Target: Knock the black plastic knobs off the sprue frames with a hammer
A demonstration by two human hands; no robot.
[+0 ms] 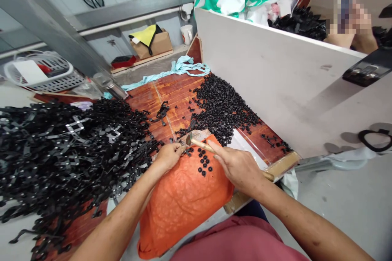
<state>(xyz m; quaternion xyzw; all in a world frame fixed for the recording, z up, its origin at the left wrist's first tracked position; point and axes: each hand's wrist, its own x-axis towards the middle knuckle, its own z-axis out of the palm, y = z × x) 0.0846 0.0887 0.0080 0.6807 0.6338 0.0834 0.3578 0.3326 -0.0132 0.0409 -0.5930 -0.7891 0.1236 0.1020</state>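
My right hand (238, 166) is wrapped round the wooden handle of a small hammer (200, 143), whose metal head lies just beside my left fingertips. My left hand (169, 156) is closed in a pinch at the far edge of an orange cushion (180, 202); what sits between its fingers is too small to make out. Several black round caps (203, 161) rest on the orange cloth between my hands. Beyond them spreads a heap of small black caps (225, 106). Left of my left arm is a big pile of black jointed strips (70, 151) with metal rivets.
A pale upright board (260, 77) walls off the right side. Behind it, another person's hands (352, 28) show, blurred, near black parts. A white basket (58, 69), a metal tumbler (112, 85) and a white mug (186, 34) stand at the back. Light-blue cloth strips (165, 74) lie across the tabletop.
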